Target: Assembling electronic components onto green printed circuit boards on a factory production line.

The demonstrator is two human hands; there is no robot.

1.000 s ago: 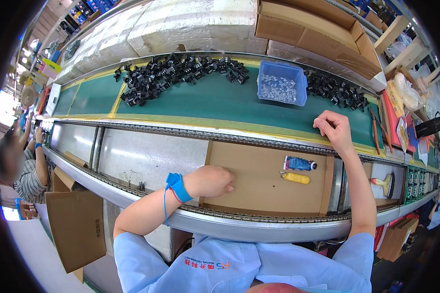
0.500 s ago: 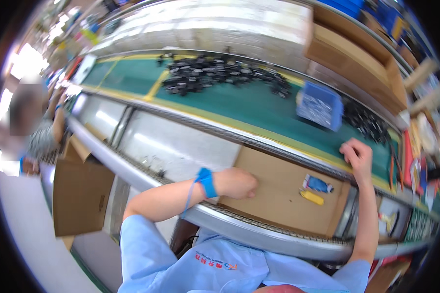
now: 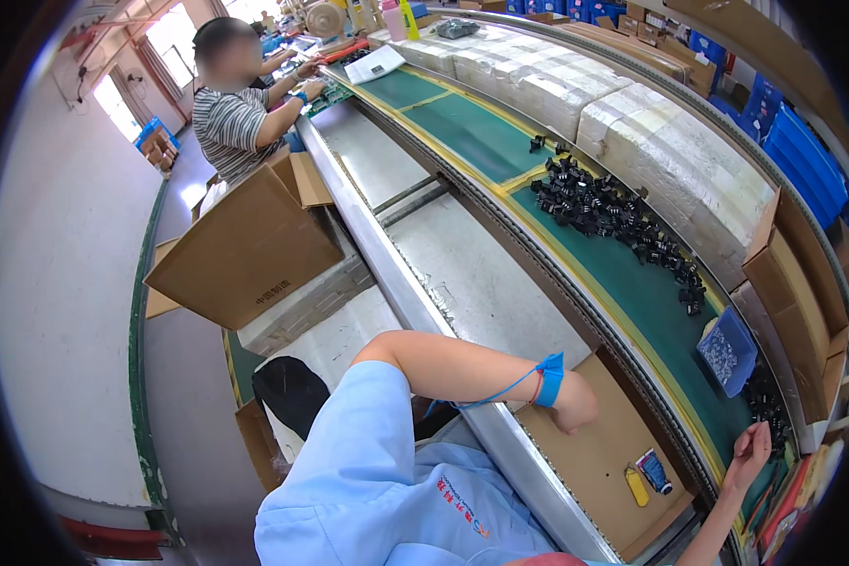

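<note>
Swung leftward since the earlier frame, the view now takes in more of the co-worker (image 3: 231, 123) in a striped top, while the left hand (image 3: 574, 404) bends down over the flat, matte cardboard (image 3: 575, 464), its curled fingers hidden so that I cannot tell their grip. Rightward and nearer the wearer lie a slim, rounded yellow item (image 3: 637, 487) and a crumpled blue tube (image 3: 654, 472), long axes roughly parallel, the yellow one nearer the left hand. Past the translucent-looking blue bin (image 3: 728, 354) of clear pieces, the right hand (image 3: 751, 449) sits beside angular black parts (image 3: 766, 404), fingers loosely bent, any hold unclear.
</note>
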